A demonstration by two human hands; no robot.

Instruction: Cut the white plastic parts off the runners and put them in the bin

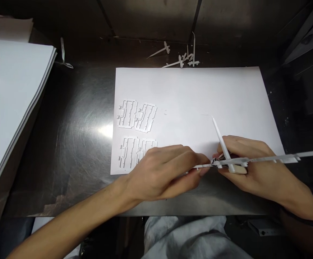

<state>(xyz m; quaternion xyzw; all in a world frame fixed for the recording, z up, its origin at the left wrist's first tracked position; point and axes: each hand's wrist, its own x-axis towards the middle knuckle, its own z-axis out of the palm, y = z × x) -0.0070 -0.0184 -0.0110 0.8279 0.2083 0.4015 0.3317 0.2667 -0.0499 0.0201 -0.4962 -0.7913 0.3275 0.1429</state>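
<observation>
My left hand (169, 172) pinches the edge of a flat white plastic part between thumb and fingers. That part is joined to a white plastic sprue (272, 159), which runs right across my right hand and has a tapered stem (221, 138) sticking up. My right hand (256, 169) is closed around what look like nippers, mostly hidden; a cream handle (239, 169) shows below the sprue. The metal tip is close to my left fingertips, where part and sprue meet. Whether the jaws touch the plastic, I cannot tell.
Several thin white plastic frames (128, 114) lie at the left of a white paper sheet (199, 93), some partly behind my left hand. Sprue scraps (180, 62) lie beyond it on the metal table (83, 108). A stack of white sheets (13, 97) stands at left.
</observation>
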